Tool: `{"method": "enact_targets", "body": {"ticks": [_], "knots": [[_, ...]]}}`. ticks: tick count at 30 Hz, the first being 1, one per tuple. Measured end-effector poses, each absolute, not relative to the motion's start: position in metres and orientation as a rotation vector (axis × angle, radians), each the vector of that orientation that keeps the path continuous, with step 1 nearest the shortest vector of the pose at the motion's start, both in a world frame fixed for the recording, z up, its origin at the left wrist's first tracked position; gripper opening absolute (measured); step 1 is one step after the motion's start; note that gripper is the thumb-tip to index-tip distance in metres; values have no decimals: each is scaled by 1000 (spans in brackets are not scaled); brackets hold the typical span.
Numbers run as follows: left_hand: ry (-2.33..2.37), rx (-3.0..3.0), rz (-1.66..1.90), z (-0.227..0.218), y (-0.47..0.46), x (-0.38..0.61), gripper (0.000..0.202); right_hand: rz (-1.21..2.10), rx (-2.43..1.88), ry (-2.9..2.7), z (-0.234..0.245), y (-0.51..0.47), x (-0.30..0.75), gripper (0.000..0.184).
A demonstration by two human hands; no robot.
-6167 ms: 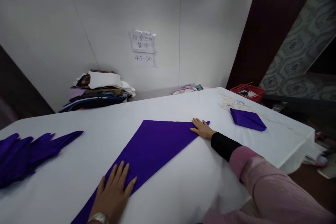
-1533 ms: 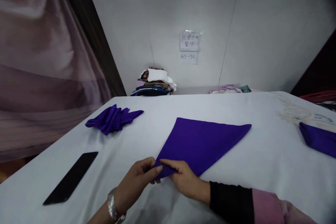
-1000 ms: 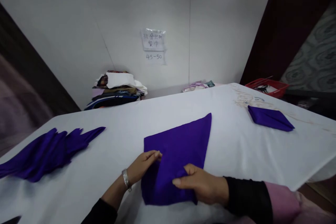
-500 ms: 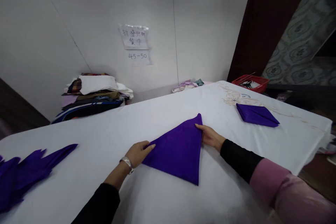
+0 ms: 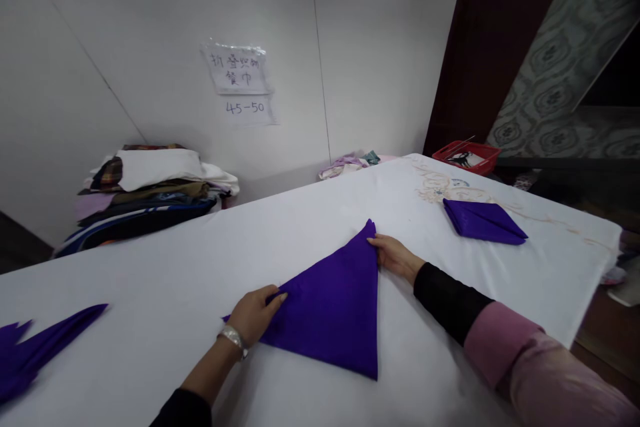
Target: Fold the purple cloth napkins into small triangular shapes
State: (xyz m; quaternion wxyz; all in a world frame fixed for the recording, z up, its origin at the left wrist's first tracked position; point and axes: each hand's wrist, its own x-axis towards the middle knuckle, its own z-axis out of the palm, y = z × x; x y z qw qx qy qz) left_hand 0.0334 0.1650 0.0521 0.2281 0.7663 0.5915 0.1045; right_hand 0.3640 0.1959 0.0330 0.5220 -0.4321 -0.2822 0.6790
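Observation:
A purple cloth napkin (image 5: 333,307), folded into a triangle, lies in front of me on the white tablecloth (image 5: 425,347). My left hand (image 5: 256,317), with a silver bracelet at its wrist, pinches the napkin's left part between thumb and fingers. A small purple tip pokes out to the left of that hand. My right hand (image 5: 395,255) grips the napkin's right edge near the upper corner, thumb on top and fingers partly hidden beneath. Farther right lies a folded purple napkin bundle (image 5: 485,221), touched by neither hand.
More loose purple cloth (image 5: 50,353) lies at the left. Behind the table, a stack of folded clothes (image 5: 160,180) stands against the wall, with a small fabric pile (image 5: 345,165) to its right. A red basket (image 5: 480,159) with scissors sits at the far right corner.
The view has turned slightly right. Both hands keep their grip on the triangular napkin, and a small tip now shows left of my left hand.

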Motion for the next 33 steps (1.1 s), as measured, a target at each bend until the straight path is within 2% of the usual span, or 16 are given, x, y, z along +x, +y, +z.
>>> {"method": "enact_targets", "body": {"ticks": [22, 27, 31, 33], "knots": [[1595, 2094, 296, 54, 162, 32, 35, 1180, -1379, -1088, 30, 226, 388, 18], [1646, 2089, 256, 54, 162, 30, 37, 1101, -1392, -1149, 27, 230, 394, 16], [1719, 2069, 230, 55, 163, 30, 39, 994, -1414, -1184, 21, 242, 400, 25], [1766, 2058, 213, 56, 165, 29, 39, 918, -1445, -1212, 18, 250, 403, 23]]}}
